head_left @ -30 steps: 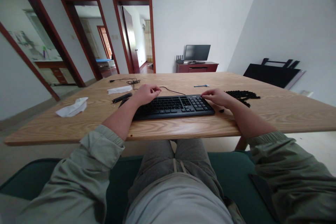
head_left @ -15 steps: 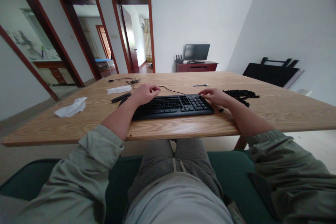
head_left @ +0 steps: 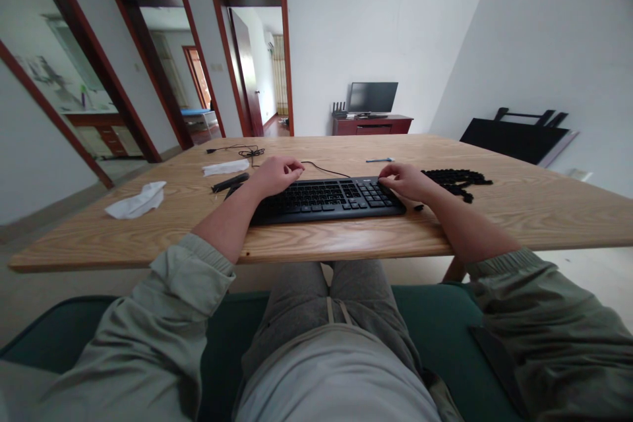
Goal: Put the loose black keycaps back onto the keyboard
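A black keyboard [head_left: 321, 200] lies along the front edge of the wooden table. My left hand [head_left: 277, 175] is over its upper left part, fingers curled in and pressed together; whatever they hold, if anything, is hidden. At the keyboard's upper right corner, above the number pad, my right hand [head_left: 401, 179] has thumb and fingertips brought together on or just over the keys. I cannot make out anything between them. Right of that hand lie small black pieces [head_left: 452, 177] in rows, which look like keycaps. One loose black piece [head_left: 419, 208] is beside the keyboard's right end.
Left of the keyboard are a dark elongated object [head_left: 230, 182], a white tissue [head_left: 226, 168] and another crumpled tissue [head_left: 136, 202]. A coiled black cable [head_left: 251, 152] lies behind them. A thin blue-and-white stick, perhaps a brush [head_left: 380, 160], rests behind the keyboard on the table [head_left: 321, 237].
My right hand has shifted slightly right, and its fingers have drawn in closer together. My left hand stays much as it was. The view has moved slightly.
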Demonstrator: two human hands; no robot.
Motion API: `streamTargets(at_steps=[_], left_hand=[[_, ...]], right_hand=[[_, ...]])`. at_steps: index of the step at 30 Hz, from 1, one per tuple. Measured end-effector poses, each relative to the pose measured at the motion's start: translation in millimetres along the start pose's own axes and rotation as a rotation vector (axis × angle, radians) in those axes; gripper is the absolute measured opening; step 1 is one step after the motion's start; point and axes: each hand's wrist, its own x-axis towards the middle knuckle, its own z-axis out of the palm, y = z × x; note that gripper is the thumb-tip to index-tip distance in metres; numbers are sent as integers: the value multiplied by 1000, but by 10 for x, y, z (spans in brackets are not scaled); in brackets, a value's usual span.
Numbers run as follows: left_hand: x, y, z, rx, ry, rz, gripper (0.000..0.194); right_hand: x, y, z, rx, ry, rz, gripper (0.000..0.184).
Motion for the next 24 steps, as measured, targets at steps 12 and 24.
streamTargets(at_steps=[12, 24], left_hand=[[-2, 6, 3, -20, -1, 23, 31], [-61, 228, 9, -286, -80, 135, 40]], right_hand=[[-105, -293, -44, 246, 71, -12, 39], [-10, -1269, 415, 400, -173, -253, 35]])
